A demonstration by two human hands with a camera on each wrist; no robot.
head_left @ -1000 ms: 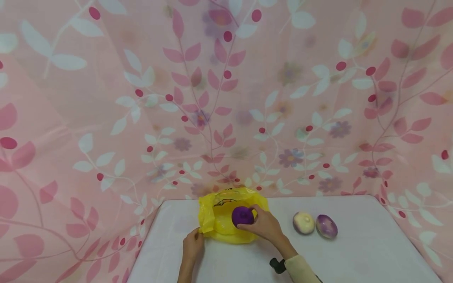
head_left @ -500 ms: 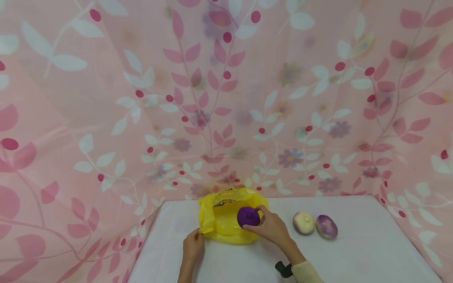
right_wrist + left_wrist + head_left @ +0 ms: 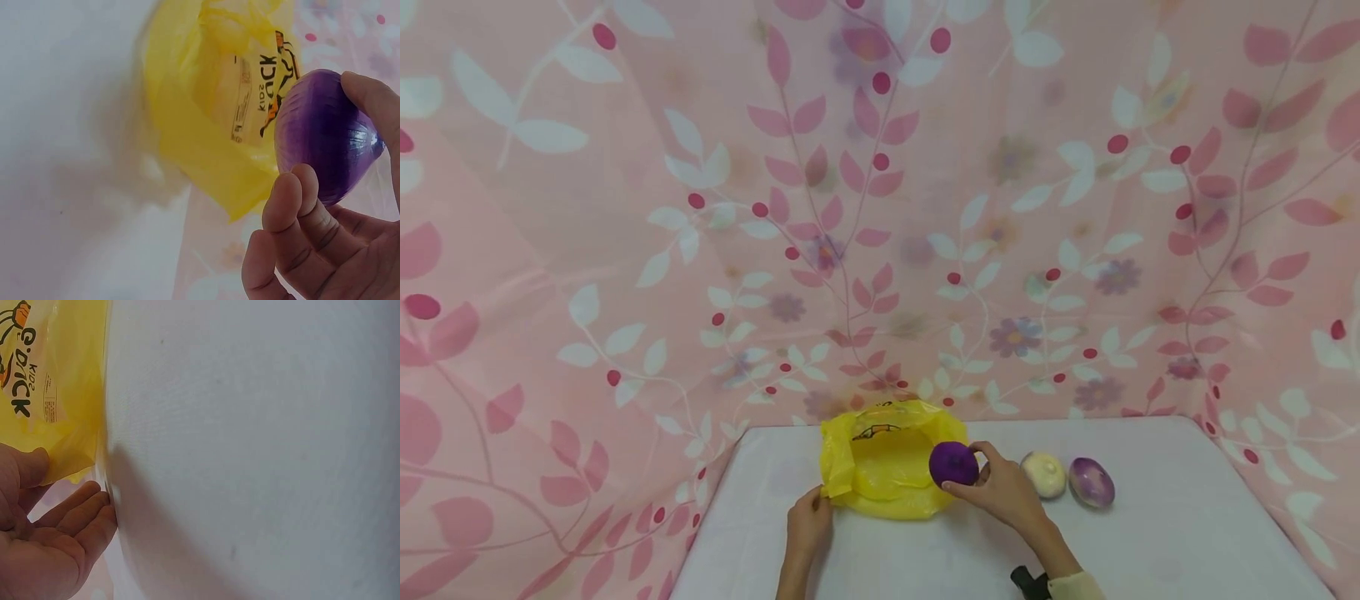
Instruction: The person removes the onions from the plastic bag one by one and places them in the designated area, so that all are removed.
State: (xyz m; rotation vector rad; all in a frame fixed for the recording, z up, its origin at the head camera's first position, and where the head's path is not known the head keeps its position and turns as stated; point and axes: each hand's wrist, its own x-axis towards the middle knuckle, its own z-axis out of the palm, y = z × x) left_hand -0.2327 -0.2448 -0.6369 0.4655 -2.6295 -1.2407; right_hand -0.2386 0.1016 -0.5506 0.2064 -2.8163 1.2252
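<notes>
A yellow plastic bag (image 3: 895,504) lies on the table with its mouth open toward me. My left hand (image 3: 809,529) pinches the bag's near left corner. The left wrist view shows the thumb of that hand (image 3: 47,544) pressed on the yellow plastic (image 3: 72,369), the other fingers below it. My right hand (image 3: 1009,492) holds a dark purple onion (image 3: 953,465) at the right side of the bag's mouth. In the right wrist view the thumb and fingertips grip the shiny onion (image 3: 322,134) from opposite sides, with the printed bag (image 3: 194,119) beyond it.
Right of the right hand sit a cream and purple round vegetable (image 3: 1045,473) and a purple, pale-streaked oval one (image 3: 1092,482). They lie side by side on the white-covered table (image 3: 1180,542). A pink leaf-patterned cloth (image 3: 880,250) hangs behind and along the sides.
My right hand has drawn the onion rightward, from in front of the bag's mouth to its right edge. The left hand and the bag have stayed in place.
</notes>
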